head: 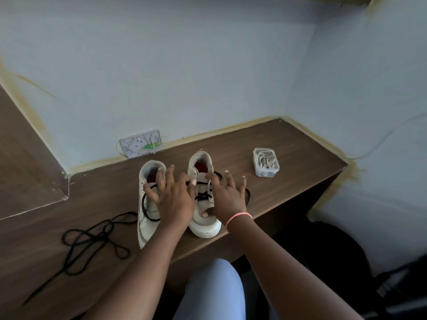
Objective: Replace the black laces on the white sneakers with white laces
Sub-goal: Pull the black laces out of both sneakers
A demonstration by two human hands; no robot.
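Right sneaker (203,204) sits at the desk (288,144) front edge, toe toward the person, heel toward the wall; long axis runs near-to-far. Black lace (203,196) on it is threaded through the lower eyelets, loose ends trailing off to the right. Right hand (227,197) is spread flat on that shoe's right side, thumb on the toe cap, gripping nothing. Left hand (174,199) is spread over the gap between the shoes, fingers reaching onto the left sneaker (147,218), also holding nothing. Right hand is nearer the threaded lace, so pulling it out probably falls to that side. Another black lace (92,239) lies loose on the desk well to the left. White laces (265,160) wait in a clear box (265,173), far right of the shoes.
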